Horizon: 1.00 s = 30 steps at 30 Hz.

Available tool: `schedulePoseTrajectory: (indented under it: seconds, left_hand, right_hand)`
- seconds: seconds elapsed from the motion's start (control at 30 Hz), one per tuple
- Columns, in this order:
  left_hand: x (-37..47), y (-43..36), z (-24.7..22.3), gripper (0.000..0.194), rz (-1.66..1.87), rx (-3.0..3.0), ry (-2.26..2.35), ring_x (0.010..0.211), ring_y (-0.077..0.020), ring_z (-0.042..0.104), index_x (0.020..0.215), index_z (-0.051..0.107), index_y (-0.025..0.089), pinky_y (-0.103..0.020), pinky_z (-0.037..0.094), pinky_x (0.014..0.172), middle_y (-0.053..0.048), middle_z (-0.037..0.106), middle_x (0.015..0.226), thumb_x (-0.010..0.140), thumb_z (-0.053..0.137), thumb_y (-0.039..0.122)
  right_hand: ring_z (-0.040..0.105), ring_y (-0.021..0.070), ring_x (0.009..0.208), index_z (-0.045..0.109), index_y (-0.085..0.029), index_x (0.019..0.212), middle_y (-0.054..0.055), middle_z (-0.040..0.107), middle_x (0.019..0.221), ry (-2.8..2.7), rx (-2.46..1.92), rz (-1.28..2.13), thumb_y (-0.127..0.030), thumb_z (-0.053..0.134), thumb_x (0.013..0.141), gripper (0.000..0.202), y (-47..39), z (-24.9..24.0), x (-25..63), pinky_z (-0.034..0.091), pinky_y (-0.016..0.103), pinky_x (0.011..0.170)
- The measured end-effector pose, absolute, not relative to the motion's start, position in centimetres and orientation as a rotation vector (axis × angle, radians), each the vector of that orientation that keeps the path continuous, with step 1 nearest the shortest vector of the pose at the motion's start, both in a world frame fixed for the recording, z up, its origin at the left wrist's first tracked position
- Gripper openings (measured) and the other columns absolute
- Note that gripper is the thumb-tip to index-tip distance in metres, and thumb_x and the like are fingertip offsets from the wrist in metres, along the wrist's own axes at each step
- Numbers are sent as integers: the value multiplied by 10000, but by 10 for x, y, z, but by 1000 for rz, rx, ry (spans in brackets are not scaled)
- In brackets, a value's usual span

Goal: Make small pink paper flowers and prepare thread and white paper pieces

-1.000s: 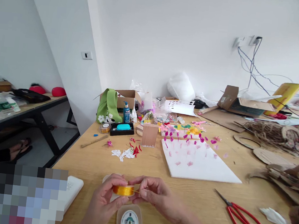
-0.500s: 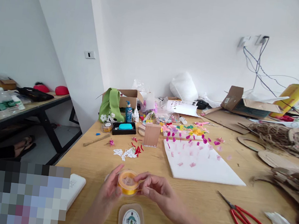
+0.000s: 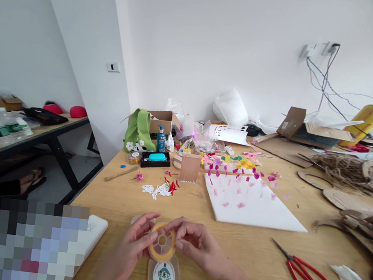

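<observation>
Both of my hands hold a small clear spool of yellow thread (image 3: 162,242) just above the wooden table (image 3: 262,247), its round face turned toward me. My left hand (image 3: 132,248) grips its left side with thumb and fingers. My right hand (image 3: 196,245) pinches its right rim. Directly below the spool lies a clear round-cornered lid with a green and white label (image 3: 163,277).
Red-handled scissors (image 3: 312,277) lie to the right. A white foam board (image 3: 253,204) with pink petals sits ahead, a small cardboard block (image 3: 189,168), paper cutouts (image 3: 157,190) and craft clutter beyond. A white flat case (image 3: 95,230) is at left beside a blurred patch.
The spool has been turned in my hands from showing its yellow side to showing its round face, and lowered slightly toward the lid. The view has shifted a little.
</observation>
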<state>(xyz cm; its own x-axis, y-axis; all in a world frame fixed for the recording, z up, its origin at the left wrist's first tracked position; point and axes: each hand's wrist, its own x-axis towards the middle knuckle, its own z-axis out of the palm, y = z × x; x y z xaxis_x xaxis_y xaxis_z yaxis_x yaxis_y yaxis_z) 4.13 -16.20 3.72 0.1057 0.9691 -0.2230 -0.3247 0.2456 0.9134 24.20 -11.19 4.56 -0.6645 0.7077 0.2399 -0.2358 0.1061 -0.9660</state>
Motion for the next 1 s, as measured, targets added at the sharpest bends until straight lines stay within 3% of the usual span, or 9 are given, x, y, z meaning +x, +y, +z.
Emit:
schedulePoseTrajectory:
  seconds: [0.2, 0.43, 0.6, 0.77, 0.9, 1.0]
  left_hand:
    - [41, -164, 34, 652, 994, 871, 911, 804, -197, 599, 1331, 486, 259, -335, 558, 614, -52, 616, 924, 739, 744, 347]
    - [41, -163, 36, 677, 1106, 805, 922, 851, -188, 589, 1317, 489, 281, -353, 557, 696, -38, 604, 965, 707, 782, 286]
    - [38, -164, 37, 831, 1184, 740, 865, 760, -123, 547, 1437, 285, 347, -351, 562, 718, 13, 561, 872, 757, 743, 208]
    - [36, -161, 36, 712, 1237, 692, 826, 794, -130, 552, 1370, 409, 301, -352, 567, 726, -3, 563, 911, 753, 742, 178]
    - [36, -161, 37, 611, 1237, 673, 842, 781, -135, 550, 1298, 485, 291, -350, 568, 665, -13, 570, 922, 755, 741, 179]
    - [37, -161, 37, 458, 1221, 639, 808, 811, -140, 576, 1182, 567, 270, -375, 545, 753, -11, 593, 920, 765, 736, 187]
  right_hand:
    - [599, 217, 970, 622, -173, 747, 96, 640, 1056, -1642, -437, 1731, -414, 653, 841, 261, -113, 50, 242, 436, 359, 853]
    - [523, 255, 1163, 638, -189, 765, 100, 555, 1250, -1491, -497, 1765, -373, 699, 814, 200, -109, 45, 244, 378, 425, 983]
    - [587, 206, 911, 642, -175, 737, 72, 662, 958, -1402, -697, 1678, -431, 700, 799, 271, -101, 40, 246, 420, 382, 879]
    - [562, 146, 686, 604, -155, 716, 27, 648, 698, -1247, -752, 1748, -475, 727, 761, 345, -98, 38, 244, 422, 304, 717]
    - [569, 119, 653, 596, -148, 710, 17, 651, 685, -1148, -675, 1829, -437, 751, 753, 331, -98, 36, 243, 418, 260, 665]
    - [612, 123, 660, 596, -142, 716, 38, 680, 743, -1074, -587, 1921, -402, 746, 770, 305, -98, 35, 244, 442, 260, 666]
